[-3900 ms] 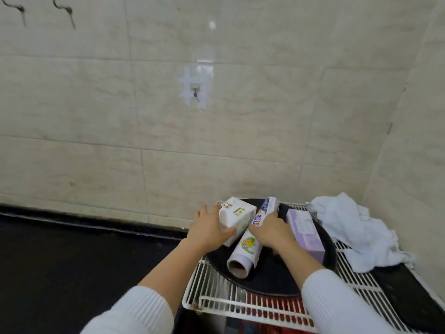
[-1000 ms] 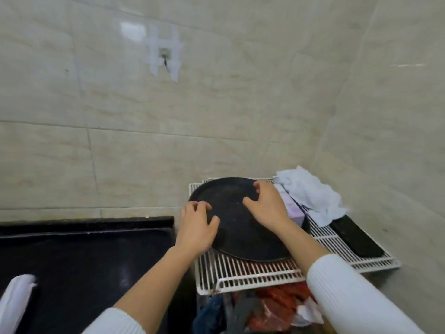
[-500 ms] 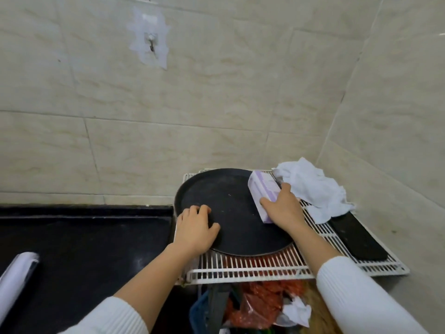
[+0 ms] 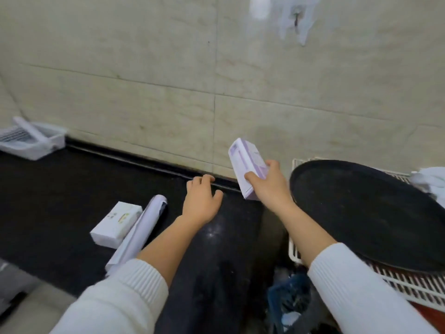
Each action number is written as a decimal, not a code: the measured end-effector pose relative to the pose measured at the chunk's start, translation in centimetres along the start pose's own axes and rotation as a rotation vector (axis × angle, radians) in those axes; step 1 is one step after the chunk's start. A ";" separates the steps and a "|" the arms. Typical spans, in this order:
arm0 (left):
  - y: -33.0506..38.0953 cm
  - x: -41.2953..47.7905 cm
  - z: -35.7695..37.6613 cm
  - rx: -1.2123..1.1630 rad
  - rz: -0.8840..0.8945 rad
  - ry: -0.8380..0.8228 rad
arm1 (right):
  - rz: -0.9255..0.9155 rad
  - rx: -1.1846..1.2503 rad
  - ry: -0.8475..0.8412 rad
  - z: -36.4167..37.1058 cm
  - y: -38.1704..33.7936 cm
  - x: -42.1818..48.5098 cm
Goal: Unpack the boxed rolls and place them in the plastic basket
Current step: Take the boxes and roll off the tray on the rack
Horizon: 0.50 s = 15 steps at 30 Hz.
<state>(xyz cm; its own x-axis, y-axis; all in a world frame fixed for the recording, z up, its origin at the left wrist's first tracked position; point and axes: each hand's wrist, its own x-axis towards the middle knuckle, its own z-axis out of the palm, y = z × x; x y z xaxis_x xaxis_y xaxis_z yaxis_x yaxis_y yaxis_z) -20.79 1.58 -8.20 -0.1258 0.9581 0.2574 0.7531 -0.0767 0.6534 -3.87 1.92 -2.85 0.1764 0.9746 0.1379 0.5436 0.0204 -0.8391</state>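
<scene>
My right hand [image 4: 269, 186] grips a purple and white box [image 4: 245, 165], held tilted in the air above the black counter [image 4: 48, 194], just left of the round black tray [image 4: 375, 208]. My left hand [image 4: 202, 201] hovers over the counter with fingers loosely apart and nothing in it. A white box [image 4: 115, 222] lies flat on the counter at lower left, with a white roll [image 4: 139, 230] lying right beside it. The white plastic basket [image 4: 31, 141] stands at the far left against the wall, with a white tube-shaped thing in it.
The black tray rests on a white wire rack [image 4: 409, 283] at the right. A white cloth [image 4: 431, 179] lies at the rack's far right edge. Tiled wall [image 4: 168, 80] runs behind the counter. Bags and clutter [image 4: 289, 297] sit below between counter and rack.
My right hand has lifted the purple box off the tray and carried it left over the counter. My left hand has left the tray's rim. The view has swung left, showing the basket.
</scene>
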 end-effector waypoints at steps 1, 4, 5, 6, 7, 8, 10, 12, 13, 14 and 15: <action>-2.0 0.1 -1.0 0.010 -0.033 0.016 | 0.023 -0.017 -0.032 2.6 -0.2 -0.4; -8.3 0.1 -3.8 0.030 -0.116 0.049 | 0.073 -0.074 -0.133 10.2 0.1 -2.0; -10.7 0.2 -4.9 0.031 -0.133 0.060 | 0.089 -0.093 -0.157 12.6 0.2 -2.4; -13.1 0.3 -5.9 0.030 -0.145 0.075 | 0.108 -0.114 -0.171 14.9 0.3 -2.9; -15.8 0.4 -7.1 0.027 -0.159 0.089 | 0.131 -0.138 -0.179 17.2 0.4 -3.4; -18.4 0.5 -8.2 0.021 -0.177 0.098 | 0.157 -0.163 -0.181 19.3 0.4 -3.9; -23.6 0.5 -10.4 0.013 -0.225 0.094 | 0.225 -0.204 -0.162 23.1 0.5 -5.0; -28.7 0.0 -12.1 0.019 -0.275 0.078 | 0.281 -0.247 -0.123 26.4 0.7 -6.2; -31.0 -0.4 -12.7 0.025 -0.304 0.055 | 0.309 -0.271 -0.101 27.9 0.8 -6.9; -33.1 -0.9 -13.0 0.034 -0.334 0.023 | 0.338 -0.293 -0.077 29.2 0.9 -7.5; -34.9 -1.3 -13.2 0.047 -0.366 -0.015 | 0.367 -0.309 -0.056 30.3 1.1 -8.1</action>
<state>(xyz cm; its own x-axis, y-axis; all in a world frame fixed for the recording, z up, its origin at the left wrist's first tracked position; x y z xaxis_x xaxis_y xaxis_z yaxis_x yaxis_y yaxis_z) -55.48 -0.63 -21.96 -0.3834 0.9236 0.0021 0.6890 0.2846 0.6665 -29.61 0.85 -20.81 0.3624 0.9157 -0.1737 0.6734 -0.3861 -0.6304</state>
